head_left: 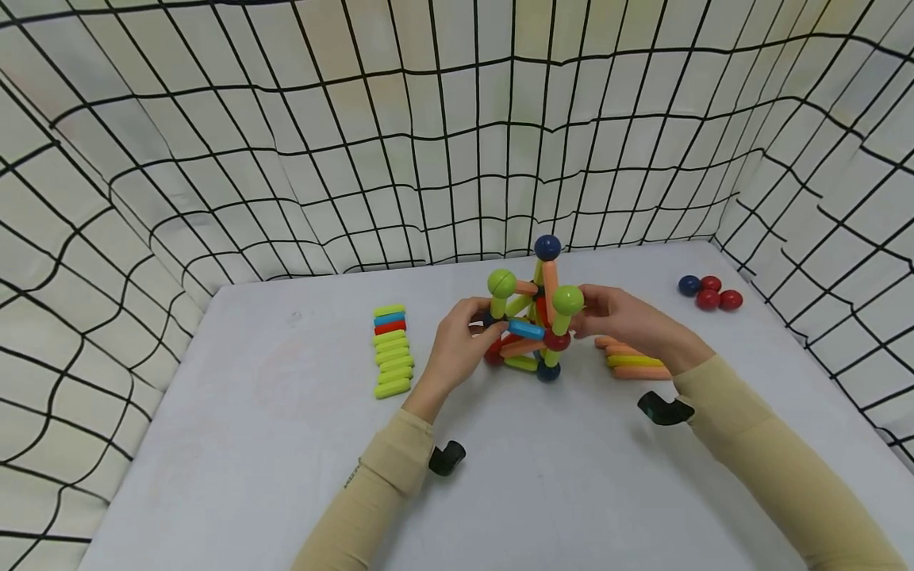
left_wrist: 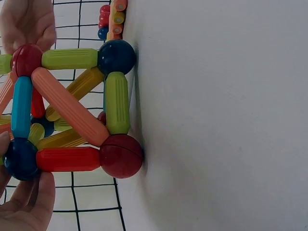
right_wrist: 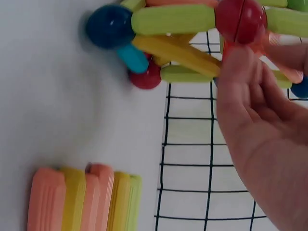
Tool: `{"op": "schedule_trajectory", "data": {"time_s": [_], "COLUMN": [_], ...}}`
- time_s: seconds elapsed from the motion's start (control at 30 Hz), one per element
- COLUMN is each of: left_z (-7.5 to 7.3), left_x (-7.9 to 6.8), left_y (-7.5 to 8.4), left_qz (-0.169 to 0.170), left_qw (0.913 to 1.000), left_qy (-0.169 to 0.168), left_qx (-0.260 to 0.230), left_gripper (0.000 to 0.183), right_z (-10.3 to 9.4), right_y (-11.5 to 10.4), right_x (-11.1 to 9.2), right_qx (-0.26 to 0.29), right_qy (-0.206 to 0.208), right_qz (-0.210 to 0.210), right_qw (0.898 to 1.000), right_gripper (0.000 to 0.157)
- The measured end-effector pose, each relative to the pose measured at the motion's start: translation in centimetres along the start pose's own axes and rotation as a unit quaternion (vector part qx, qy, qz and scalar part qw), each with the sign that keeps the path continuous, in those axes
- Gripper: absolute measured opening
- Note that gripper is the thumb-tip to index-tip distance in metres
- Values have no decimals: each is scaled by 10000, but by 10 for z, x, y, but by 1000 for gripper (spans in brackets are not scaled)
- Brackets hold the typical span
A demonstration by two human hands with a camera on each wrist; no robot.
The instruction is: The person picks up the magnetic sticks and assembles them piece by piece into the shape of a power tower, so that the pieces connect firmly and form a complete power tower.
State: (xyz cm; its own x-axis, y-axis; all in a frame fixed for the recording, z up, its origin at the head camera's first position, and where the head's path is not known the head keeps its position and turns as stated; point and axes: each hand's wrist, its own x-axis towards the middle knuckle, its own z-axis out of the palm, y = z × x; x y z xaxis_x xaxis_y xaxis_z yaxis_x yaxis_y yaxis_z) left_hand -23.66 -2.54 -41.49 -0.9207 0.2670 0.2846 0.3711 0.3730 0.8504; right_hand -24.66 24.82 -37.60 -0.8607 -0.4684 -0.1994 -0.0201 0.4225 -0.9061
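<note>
A structure of magnetic building sticks and balls (head_left: 526, 329) stands on the table between both hands. My left hand (head_left: 460, 342) grips its upper left corner, fingers and thumb around a dark blue ball (left_wrist: 21, 159). On the opposite side, my right hand (head_left: 623, 319) holds the structure by the red ball (right_wrist: 240, 21), thumb against it; its other fingertips are partly hidden. A light blue stick (head_left: 526, 330) joins these two corners. Lime balls (head_left: 568, 300) top short upright sticks, and another dark blue ball (head_left: 547, 247) forms the peak behind.
Left of the structure lies a column of loose sticks (head_left: 393, 361), mostly lime with one blue and one red. Orange and yellow sticks (head_left: 635, 361) lie under the right forearm. Loose red and blue balls (head_left: 708, 300) sit at the far right. Black netting (head_left: 457, 135) hangs behind and beside the table.
</note>
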Motion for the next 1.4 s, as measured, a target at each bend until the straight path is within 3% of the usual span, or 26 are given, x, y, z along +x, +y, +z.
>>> {"op": "schedule_trajectory", "data": {"time_s": [0.1,0.23,0.47,0.6,0.7,0.8,0.93,1.03,1.1,1.17,1.27,1.33,1.4], "left_z": [0,0,3,9,12,11,6,0,-3,-6,-6,-6,-5], "left_x": [0,-1,-11,-21,-26,-25,-17,-8,-2,2,6,7,7], "left_y": [0,1,8,14,18,19,15,9,5,0,-3,-4,-4], "left_qz": [-23,-17,-34,129,378,635,532,88,-219,-482,-720,-793,-798], "left_qw": [10000,10000,9993,9961,9924,9934,9979,9968,9951,9940,9939,9942,9948], "left_qy": [-36,-39,-253,-797,-1120,-900,61,624,805,768,452,226,101], "left_qx": [15,17,-259,-357,-343,-314,-376,-486,-535,-618,-705,-692,-630], "left_gripper": [35,35,33,33,33,27,19,21,25,31,38,41,41], "right_z": [4,13,8,6,5,2,-8,-15,-17,-16,-12,-9,-7], "right_y": [4,2,5,11,14,15,19,28,37,48,61,66,67], "right_x": [-5,-6,-1,2,2,-4,-24,-42,-51,-58,-64,-67,-68], "right_qx": [-500,-863,-450,-146,-245,-869,-2357,-3319,-3764,-4109,-4538,-4705,-4759], "right_qy": [-273,-102,638,750,632,600,501,379,278,260,343,454,500], "right_qz": [68,103,381,203,-72,-268,-409,-226,1,205,284,241,144], "right_qw": [9984,9962,9962,9969,9977,9940,9697,9423,9260,9111,8900,8809,8780], "right_gripper": [46,49,43,49,53,45,26,21,22,23,18,16,15]}}
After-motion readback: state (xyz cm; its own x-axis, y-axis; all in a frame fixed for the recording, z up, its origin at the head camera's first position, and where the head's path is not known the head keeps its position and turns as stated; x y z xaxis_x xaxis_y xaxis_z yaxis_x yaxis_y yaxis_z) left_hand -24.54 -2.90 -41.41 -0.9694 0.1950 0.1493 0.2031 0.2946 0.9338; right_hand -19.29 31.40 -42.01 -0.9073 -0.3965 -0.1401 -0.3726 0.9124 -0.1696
